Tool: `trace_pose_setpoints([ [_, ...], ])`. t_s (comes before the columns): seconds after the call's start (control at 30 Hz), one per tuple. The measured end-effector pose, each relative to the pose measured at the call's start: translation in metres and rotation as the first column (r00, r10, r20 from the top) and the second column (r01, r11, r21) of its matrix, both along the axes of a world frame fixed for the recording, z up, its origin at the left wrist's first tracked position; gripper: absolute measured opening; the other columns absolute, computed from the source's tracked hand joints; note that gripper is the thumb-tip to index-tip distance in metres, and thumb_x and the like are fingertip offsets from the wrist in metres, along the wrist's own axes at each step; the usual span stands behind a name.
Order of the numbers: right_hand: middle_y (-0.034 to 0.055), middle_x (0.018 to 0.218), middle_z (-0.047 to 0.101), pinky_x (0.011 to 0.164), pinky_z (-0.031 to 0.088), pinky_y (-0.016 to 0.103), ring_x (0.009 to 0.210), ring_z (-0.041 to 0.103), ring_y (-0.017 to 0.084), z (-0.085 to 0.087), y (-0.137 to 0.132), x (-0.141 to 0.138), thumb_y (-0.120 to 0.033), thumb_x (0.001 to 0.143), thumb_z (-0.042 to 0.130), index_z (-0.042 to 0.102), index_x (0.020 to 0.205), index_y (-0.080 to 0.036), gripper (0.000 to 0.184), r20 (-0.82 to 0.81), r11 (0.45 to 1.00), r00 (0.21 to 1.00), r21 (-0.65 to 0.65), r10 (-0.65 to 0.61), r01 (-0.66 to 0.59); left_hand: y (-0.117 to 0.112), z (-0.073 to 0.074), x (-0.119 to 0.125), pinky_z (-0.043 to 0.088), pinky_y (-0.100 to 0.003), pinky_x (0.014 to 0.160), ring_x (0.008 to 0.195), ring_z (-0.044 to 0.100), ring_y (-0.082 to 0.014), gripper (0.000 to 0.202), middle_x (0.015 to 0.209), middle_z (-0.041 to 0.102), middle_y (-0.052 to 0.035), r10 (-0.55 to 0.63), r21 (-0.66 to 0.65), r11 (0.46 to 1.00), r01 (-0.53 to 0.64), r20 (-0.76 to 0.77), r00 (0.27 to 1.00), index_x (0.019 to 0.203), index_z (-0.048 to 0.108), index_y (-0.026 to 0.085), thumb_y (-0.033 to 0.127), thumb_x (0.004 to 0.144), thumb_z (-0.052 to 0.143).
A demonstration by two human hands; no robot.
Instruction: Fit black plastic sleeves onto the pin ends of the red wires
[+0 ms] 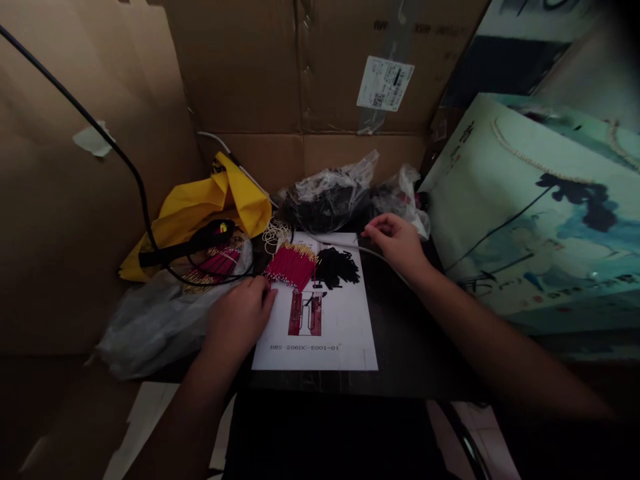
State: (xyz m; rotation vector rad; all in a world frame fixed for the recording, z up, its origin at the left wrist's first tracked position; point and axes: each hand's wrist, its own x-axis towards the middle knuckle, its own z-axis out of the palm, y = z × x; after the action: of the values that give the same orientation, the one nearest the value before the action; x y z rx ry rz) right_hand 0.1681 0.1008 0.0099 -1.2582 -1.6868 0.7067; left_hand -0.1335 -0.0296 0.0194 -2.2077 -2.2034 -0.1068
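Forearms (500,337) reach in from the lower corners of the frame, my hands either side of some red wires (294,267) at the centre.
My right hand (397,243), right of centre, has thumb and forefinger brought together at the tips, though I cannot tell whether they pinch anything; my left hand (241,312), lower left of centre, is half curled just beside the wires, and whether it grips one is hidden. With pieces this thin, I judge it best to take one by its end and steady the others lightly, keeping the row in line. The wires lie side by side over a printed sheet (315,359), gold-coloured ends uppermost, silvery ends below, next to a pile of short black tubes (339,267).
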Motion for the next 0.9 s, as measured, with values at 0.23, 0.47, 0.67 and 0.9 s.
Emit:
trace_pose_setpoints([
  [0.23,0.0029,0.086,0.072,0.071,0.051,0.034,0.074,0.065,0.018,-0.028,0.003,0.001,-0.033,0.082,0.061,0.069,0.094,-0.020,0.020,0.220,0.996,0.975,0.084,-0.033,0.014,0.017,0.011,-0.011,0.036,-0.032,0.062,0.080,0.063,-0.0233,0.026,0.089,0.065,-0.0035,-0.106,0.001,0.994,0.107,-0.107,0.989,0.088,0.058,0.022,0.043,0.094,0.044],
  [0.47,0.0058,0.095,0.071,0.081,0.051,0.038,0.089,0.064,0.022,-0.029,-0.002,0.003,-0.032,0.088,0.053,0.069,0.097,-0.021,0.021,0.350,0.977,0.936,0.210,-0.042,-0.034,0.037,0.017,-0.033,0.044,-0.038,0.087,0.102,0.059,-0.0259,0.029,0.109,0.065,-0.0070,-0.236,-0.005,0.972,0.236,-0.039,0.971,0.107,0.061,0.021,0.042,0.091,0.048],
  [0.67,0.0074,0.109,0.068,0.095,0.047,0.037,0.104,0.061,0.022,0.001,-0.018,-0.022,-0.032,0.095,0.045,0.068,0.103,-0.021,0.026,0.450,0.929,0.889,0.289,0.082,-0.232,0.045,0.012,-0.045,0.040,-0.044,0.089,0.105,0.059,-0.0284,0.027,0.108,0.068,-0.0052,-0.260,-0.033,0.966,0.258,-0.128,0.957,0.108,0.067,0.026,0.031,0.089,0.049],
  [0.9,0.0101,0.142,0.052,0.112,0.031,0.048,0.132,0.047,0.025,0.030,-0.013,-0.113,-0.044,0.097,0.044,0.056,0.129,-0.021,0.042,0.747,0.632,0.537,0.204,0.393,-0.747,0.048,0.003,-0.045,0.039,-0.041,0.082,0.098,0.059,-0.0283,0.029,0.099,0.068,-0.0063,-0.240,0.040,0.968,0.249,-0.168,0.956,0.105,0.070,0.029,0.031,0.090,0.045],
])
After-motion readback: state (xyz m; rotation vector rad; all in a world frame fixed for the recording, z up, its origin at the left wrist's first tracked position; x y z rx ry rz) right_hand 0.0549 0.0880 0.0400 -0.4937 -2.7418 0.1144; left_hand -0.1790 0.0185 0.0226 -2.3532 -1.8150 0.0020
